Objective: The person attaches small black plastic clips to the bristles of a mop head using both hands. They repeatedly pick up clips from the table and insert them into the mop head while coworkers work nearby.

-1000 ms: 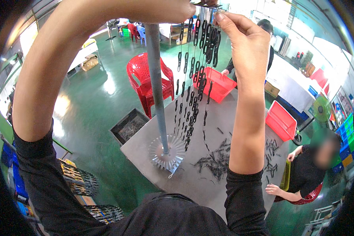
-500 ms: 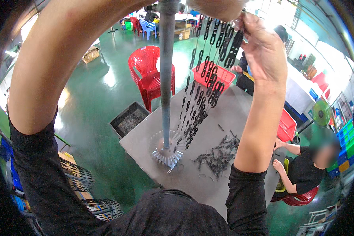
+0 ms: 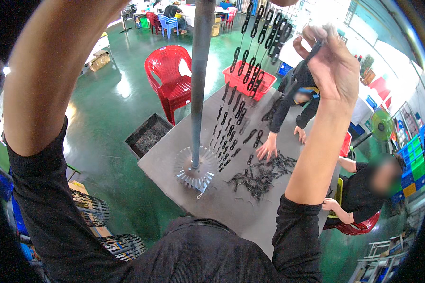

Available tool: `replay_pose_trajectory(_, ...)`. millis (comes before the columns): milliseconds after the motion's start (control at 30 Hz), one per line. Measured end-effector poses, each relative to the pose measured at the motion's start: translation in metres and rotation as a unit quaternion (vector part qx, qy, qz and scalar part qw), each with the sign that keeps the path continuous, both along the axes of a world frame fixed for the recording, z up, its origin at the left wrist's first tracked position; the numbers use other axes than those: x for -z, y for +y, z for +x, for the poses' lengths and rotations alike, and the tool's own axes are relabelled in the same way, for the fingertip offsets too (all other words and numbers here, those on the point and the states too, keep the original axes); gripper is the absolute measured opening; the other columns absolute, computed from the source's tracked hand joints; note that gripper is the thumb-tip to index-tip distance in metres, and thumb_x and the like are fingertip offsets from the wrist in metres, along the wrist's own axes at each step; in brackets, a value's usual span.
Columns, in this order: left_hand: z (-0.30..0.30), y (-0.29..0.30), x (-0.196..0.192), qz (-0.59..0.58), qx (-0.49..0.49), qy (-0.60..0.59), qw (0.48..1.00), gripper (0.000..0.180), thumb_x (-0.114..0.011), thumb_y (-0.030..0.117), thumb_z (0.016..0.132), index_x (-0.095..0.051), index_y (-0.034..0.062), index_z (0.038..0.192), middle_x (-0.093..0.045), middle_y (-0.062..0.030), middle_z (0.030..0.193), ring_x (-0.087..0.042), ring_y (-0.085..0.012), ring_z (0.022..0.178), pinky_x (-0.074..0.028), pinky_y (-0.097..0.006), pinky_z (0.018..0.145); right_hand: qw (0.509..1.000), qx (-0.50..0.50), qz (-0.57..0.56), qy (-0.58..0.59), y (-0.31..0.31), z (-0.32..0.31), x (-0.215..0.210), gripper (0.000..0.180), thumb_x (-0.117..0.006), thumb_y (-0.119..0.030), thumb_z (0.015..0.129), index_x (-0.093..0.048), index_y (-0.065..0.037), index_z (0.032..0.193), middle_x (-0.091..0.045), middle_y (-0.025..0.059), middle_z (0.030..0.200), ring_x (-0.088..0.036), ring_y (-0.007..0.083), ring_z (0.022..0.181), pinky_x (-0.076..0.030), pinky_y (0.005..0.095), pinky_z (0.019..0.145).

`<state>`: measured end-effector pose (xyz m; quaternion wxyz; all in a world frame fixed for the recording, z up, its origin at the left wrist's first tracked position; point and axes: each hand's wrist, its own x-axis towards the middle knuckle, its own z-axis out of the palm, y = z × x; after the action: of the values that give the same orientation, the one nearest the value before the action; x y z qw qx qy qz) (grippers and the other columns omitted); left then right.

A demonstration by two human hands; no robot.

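Strands of small black oblong links [image 3: 251,70] hang in a row on thin lines, fanned out to the right of an upright grey metal pole [image 3: 200,85]. Around the pole's foot, on the grey table [image 3: 174,181], is a round slotted metal disc [image 3: 196,172]. My left arm is raised past the pole; at the top edge only a sliver of my left hand [image 3: 283,2] shows, its fingers cut off. Raised right of the strands, my right hand [image 3: 335,66] pinches a dark, motion-blurred strand of black links [image 3: 295,85]. Loose black pieces [image 3: 257,181] lie heaped on the table.
Across the table a person's hand [image 3: 267,147] reaches toward the heap. Another person [image 3: 363,188] sits at the right. A red basket [image 3: 250,80] stands at the far edge, a dark tray [image 3: 148,137] beside the left edge, and red stacked chairs [image 3: 170,80] beyond it.
My right hand has moved right, away from the hanging strands, with a dark strand. The person across the table now leans in, a hand down beside the heap.
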<state>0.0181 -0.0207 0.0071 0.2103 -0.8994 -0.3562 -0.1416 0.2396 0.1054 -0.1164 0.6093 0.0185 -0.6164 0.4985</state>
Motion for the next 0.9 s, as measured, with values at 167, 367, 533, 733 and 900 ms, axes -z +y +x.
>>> replay_pose_trajectory(167, -0.003, -0.005, -0.002, -0.039, -0.017, -0.013, 0.999, 0.036, -0.055, 0.001, 0.072, -0.064, -0.0078, 0.105, -0.066, -0.0224, 0.077, -0.067, -0.0283, 0.068, -0.053, -0.036, 0.061, 0.976, 0.189, -0.083, -0.068, 0.009, 0.061, 0.007, 0.025, -0.061, -0.023, 0.09, -0.059, -0.006, 0.108, -0.059, 0.0013, 0.096, -0.053, 0.0132, 0.1, -0.039, 0.0373, 0.092)
replay_pose_trajectory(367, -0.017, 0.001, 0.012, 0.083, 0.003, 0.001, 0.997, 0.033, -0.054, 0.008, 0.078, -0.064, -0.0055, 0.106, -0.067, -0.0214, 0.081, -0.067, -0.0297, 0.073, -0.052, -0.037, 0.07, 0.715, 0.534, -0.089, -0.443, 0.018, 0.159, 0.023, 0.024, -0.065, -0.018, 0.084, -0.068, 0.0, 0.099, -0.069, 0.0065, 0.083, -0.064, 0.018, 0.077, -0.05, 0.0373, 0.074)
replay_pose_trajectory(533, 0.009, -0.016, 0.001, -0.022, -0.137, -0.03, 0.99, 0.024, -0.055, 0.012, 0.079, -0.064, -0.0053, 0.092, -0.065, -0.0217, 0.077, -0.064, -0.0339, 0.068, -0.05, -0.039, 0.067, 0.617, 0.613, -0.026, -0.493, -0.001, 0.109, 0.028, 0.021, -0.065, -0.02, 0.08, -0.071, -0.003, 0.091, -0.071, 0.012, 0.085, -0.067, 0.0193, 0.079, -0.049, 0.0303, 0.074)
replay_pose_trajectory(733, 0.024, -0.008, -0.021, -0.082, -0.205, 0.056, 0.974, 0.019, -0.053, 0.008, 0.075, -0.065, -0.0053, 0.082, -0.064, -0.0237, 0.073, -0.063, -0.0361, 0.068, -0.049, -0.041, 0.063, 0.826, 0.494, 0.18, -0.202, -0.029, -0.039, -0.009, 0.025, -0.068, -0.023, 0.081, -0.071, -0.001, 0.091, -0.069, 0.0135, 0.089, -0.063, 0.0173, 0.074, -0.048, 0.0305, 0.07)
replay_pose_trajectory(900, 0.031, -0.006, -0.015, -0.074, -0.204, 0.004, 0.976, 0.024, -0.051, 0.003, 0.071, -0.066, -0.0059, 0.088, -0.064, -0.0249, 0.075, -0.065, -0.0365, 0.072, -0.051, -0.042, 0.066, 0.811, 0.544, 0.108, -0.186, -0.04, -0.07, -0.024, 0.022, -0.068, -0.021, 0.081, -0.071, 0.0, 0.087, -0.067, 0.0179, 0.084, -0.063, 0.0203, 0.071, -0.047, 0.0309, 0.067)
